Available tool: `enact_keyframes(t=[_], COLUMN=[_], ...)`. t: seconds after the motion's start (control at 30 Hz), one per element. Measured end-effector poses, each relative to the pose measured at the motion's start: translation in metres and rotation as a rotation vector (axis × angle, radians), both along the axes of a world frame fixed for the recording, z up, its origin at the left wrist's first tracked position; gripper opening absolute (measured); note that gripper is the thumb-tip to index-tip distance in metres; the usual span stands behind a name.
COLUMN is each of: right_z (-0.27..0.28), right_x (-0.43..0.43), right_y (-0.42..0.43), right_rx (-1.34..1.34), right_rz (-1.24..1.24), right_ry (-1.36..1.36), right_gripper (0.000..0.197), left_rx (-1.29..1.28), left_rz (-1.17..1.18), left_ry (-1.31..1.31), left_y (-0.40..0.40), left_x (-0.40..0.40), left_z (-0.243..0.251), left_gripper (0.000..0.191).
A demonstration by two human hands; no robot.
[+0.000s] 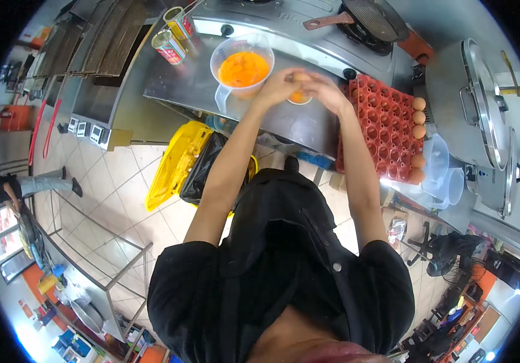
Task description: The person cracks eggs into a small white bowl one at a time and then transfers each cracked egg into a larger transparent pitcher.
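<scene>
Both my hands meet over a small white bowl (300, 97) with egg in it. Between the fingers of my left hand (278, 87) and my right hand (326, 90) is a brown egg (301, 77); whether its shell is cracked is too small to tell. Left of the hands, a clear plastic measuring jug (222, 97) holds many orange yolks. On the right lies a red plastic egg tray (380, 131), its cups mostly without eggs, with several brown eggs (419, 118) along its right edge.
Two open tins (169, 47) stand at the counter's back left. Behind are a gas stove (287, 20) and a grill pan (373, 20). Plastic jugs (437, 159) and a large steel pot (450, 104) stand right. Below is a yellow bin (169, 168); a person (28, 186) stands far left.
</scene>
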State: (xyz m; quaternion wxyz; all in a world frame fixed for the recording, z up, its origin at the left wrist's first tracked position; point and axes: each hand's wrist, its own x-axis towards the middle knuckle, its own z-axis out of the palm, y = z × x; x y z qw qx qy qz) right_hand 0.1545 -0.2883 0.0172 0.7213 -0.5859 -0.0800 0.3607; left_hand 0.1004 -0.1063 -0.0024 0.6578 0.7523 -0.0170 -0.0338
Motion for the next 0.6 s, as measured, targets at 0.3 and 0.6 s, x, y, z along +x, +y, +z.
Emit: enact_keyframes(t=[0.3, 0.6], right_z=[-0.011, -0.022], right_x=[-0.004, -0.007], right_y=[0.002, 0.011], right_rx=[-0.539, -0.511], right_rz=[0.126, -0.027], right_ry=[-0.723, -1.102], right_gripper=[0.051, 0.042], left_rx=[0.22, 0.355], left_rz=[0.122, 0.108], left_ry=[0.041, -0.016], left_y=[-0.004, 0.001], left_x=[0.011, 0.015], left_z=[-0.026, -0.023], left_gripper=[0.043, 0.049])
